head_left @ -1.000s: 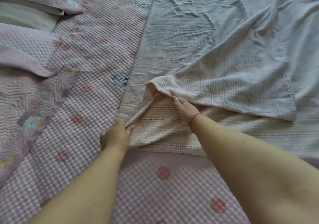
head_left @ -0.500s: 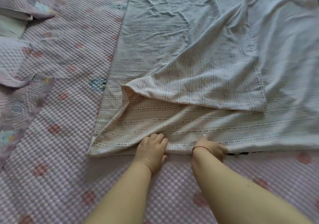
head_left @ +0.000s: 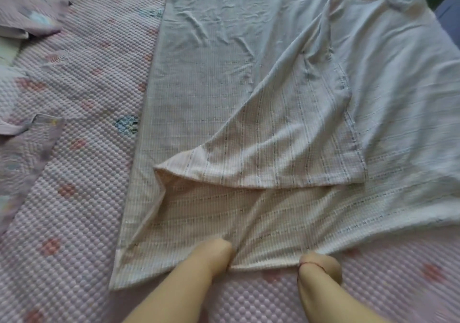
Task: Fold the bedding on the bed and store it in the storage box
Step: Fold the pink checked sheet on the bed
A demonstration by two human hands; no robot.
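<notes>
The pale striped woven cotton sheet [head_left: 286, 128] sprawls from centre toward two o'clock on the pink quilted bed [head_left: 74, 185]. Our left hand [head_left: 214, 253] and right hand [head_left: 321, 264] each pinch its six o'clock hem. We judge uneven pulling — or the skewed folded-over corner — could leave creases.

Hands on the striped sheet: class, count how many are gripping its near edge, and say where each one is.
2. The left hand grips the sheet at its near edge, toward the middle; the right hand grips the same edge further right. Fingers are partly hidden.
</notes>
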